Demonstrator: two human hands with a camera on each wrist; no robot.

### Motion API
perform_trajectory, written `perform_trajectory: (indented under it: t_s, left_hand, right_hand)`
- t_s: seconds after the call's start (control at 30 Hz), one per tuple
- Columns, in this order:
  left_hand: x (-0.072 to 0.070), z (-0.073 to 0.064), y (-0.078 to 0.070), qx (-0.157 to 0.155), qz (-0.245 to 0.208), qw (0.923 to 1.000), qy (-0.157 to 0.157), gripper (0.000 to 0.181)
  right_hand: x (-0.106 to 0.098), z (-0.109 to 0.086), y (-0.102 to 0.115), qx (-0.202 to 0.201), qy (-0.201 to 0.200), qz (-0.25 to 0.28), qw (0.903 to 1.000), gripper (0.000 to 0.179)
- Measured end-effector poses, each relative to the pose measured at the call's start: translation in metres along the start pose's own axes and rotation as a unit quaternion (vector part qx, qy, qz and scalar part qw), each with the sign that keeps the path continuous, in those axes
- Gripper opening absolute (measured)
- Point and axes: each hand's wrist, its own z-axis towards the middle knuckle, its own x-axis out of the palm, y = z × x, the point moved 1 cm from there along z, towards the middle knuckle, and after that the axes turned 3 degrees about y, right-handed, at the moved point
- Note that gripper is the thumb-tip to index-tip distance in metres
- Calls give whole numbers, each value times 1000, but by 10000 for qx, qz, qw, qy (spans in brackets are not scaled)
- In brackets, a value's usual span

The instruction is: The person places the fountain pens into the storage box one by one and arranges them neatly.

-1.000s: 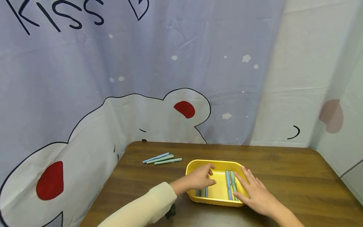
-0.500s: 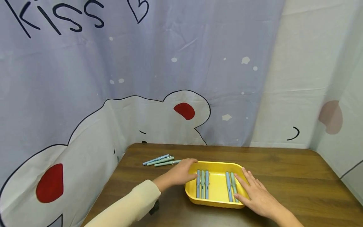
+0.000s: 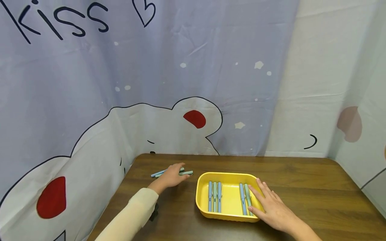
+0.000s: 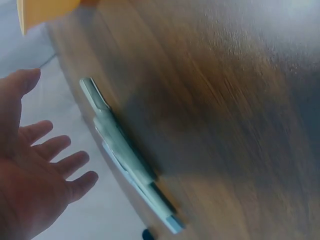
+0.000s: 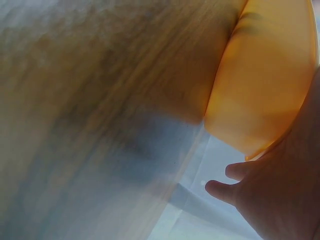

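My left hand (image 3: 170, 175) hovers over the small pile of pens (image 3: 187, 173) at the table's back left. In the left wrist view its fingers are spread and hold nothing, apart from the green and blue pens (image 4: 125, 145). A yellow tray (image 3: 227, 217) sits at the middle of the table. Inside it, three pens (image 3: 214, 197) lie side by side at the left. A blue pen (image 3: 243, 199) and a green pen (image 3: 248, 194) lie at the right. My right hand (image 3: 275, 209) rests on the tray's right rim with its fingers extended.
The brown wooden table (image 3: 316, 190) stretches out to the right of the tray. Behind it hangs a printed curtain (image 3: 241, 83), close to the table's back and left edges.
My left hand has moved left, from above the tray to the loose pens, uncovering the three pens in the tray's left side. The right hand has stayed on the rim.
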Motion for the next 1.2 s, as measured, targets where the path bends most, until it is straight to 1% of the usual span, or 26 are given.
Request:
perform_trajectory:
  t_s: [0.07,0.2,0.33,0.43,0.6,0.77,0.93,1.2]
  left_hand:
    - [-1,1,4,-53,47,10000,-41,64]
    - [1,5,7,-12,340,9994,-64,63]
    - [7,9,8,21,659,9978,-111,62]
    - [13,11,10,11,811,9965,-200,61]
    - [20,10,9,-52,887,9956,-301,58]
    - [22,8,8,-101,945,9949,-327,56]
    - [25,7,9,-73,943,9948,-382,55]
    - [31,2,9,-36,890,9957,-253,56]
  right_hand:
    - [0,0,0,0,-12,-9,10000,71]
    - [1,0,0,-12,-55,-12,10000,71]
    - [1,0,-1,-10,-50,-3,10000,72]
    - [1,-1,-1,16,-1,40,10000,72]
    - [1,-1,0,55,32,73,10000,72]
    - [0,0,-1,47,40,67,10000,72]
    - [1,0,-1,31,11,61,10000,72]
    - [3,-1,-1,-4,-39,43,10000,72]
